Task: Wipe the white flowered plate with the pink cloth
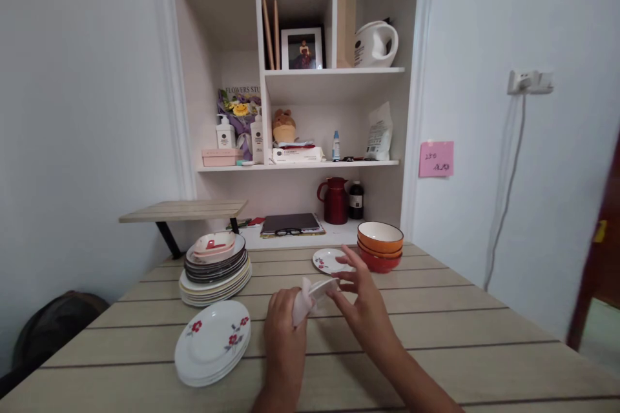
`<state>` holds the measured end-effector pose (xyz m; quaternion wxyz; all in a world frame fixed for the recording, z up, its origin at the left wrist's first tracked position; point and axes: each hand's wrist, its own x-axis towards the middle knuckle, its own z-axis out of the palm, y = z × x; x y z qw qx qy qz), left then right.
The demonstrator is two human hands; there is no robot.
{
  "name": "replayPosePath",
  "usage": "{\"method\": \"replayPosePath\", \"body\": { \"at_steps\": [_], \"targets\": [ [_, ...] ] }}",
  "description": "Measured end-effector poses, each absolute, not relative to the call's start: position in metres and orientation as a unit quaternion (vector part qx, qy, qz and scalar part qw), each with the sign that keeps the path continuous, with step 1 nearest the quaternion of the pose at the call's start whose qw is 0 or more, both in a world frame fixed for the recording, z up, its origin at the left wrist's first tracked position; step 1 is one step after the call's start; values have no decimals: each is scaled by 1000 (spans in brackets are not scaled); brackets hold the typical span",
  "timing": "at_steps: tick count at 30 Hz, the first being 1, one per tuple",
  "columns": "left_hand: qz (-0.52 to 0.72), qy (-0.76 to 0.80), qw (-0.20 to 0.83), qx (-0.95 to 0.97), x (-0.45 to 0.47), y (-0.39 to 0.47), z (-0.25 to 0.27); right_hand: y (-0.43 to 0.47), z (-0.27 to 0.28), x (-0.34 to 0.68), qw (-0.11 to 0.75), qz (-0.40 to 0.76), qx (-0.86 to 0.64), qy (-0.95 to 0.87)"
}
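Between the hands, above the table [455,322], a small white dish [323,287] tilts nearly edge-on, its long axis rising slightly from left to right. The left hand [285,319] is closed on a white tissue [302,303] wrapped at the dish's left end, knuckles up. The right hand [364,303] reaches in from the right, half open, thumb and fingertips at the other end, index raised; whether it pinches the rim I cannot tell. Just beyond lies a flowered plate [324,260], with bowls [380,246] to its right; flowered plates are piled [208,345] left of the left hand.
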<state>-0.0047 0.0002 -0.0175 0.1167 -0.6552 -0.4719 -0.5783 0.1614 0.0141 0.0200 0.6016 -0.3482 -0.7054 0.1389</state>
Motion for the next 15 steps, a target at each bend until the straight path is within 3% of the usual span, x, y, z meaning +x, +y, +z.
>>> {"method": "replayPosePath", "body": {
  "at_steps": [9,15],
  "targets": [
    [-497,-484,114,-711,-1,-7,-15,11,28,169,417,-26,-373,-828],
    [-532,-466,46,-705,2,-7,-14,9,33,168,362,35,-375,-853]
  ]
}}
